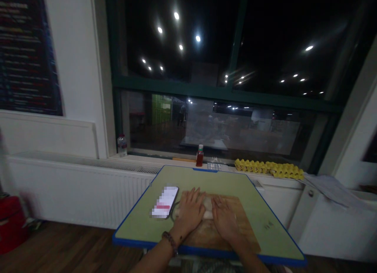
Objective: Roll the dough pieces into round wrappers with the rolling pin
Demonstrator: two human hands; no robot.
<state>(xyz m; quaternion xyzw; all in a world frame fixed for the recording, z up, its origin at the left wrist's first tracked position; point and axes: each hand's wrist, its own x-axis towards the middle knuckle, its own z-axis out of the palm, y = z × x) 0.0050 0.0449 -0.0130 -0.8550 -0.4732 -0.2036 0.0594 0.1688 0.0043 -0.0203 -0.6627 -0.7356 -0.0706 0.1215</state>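
Note:
A pale lump of dough lies on a wooden board, partly covered by both hands. My left hand rests flat over its left side with fingers stretched and somewhat spread. On the right side, my right hand presses down with its fingers extended over the dough's edge. Neither hand is wrapped around anything. Just left of the board lies a phone with a lit screen. A dark cord or ring shape shows between the phone and my left hand, too unclear to name.
The small green table has a blue rim. Along the windowsill stand a bottle of red-brown liquid, a clear plastic bottle, yellow egg trays and loose papers. A red container sits on the floor at left.

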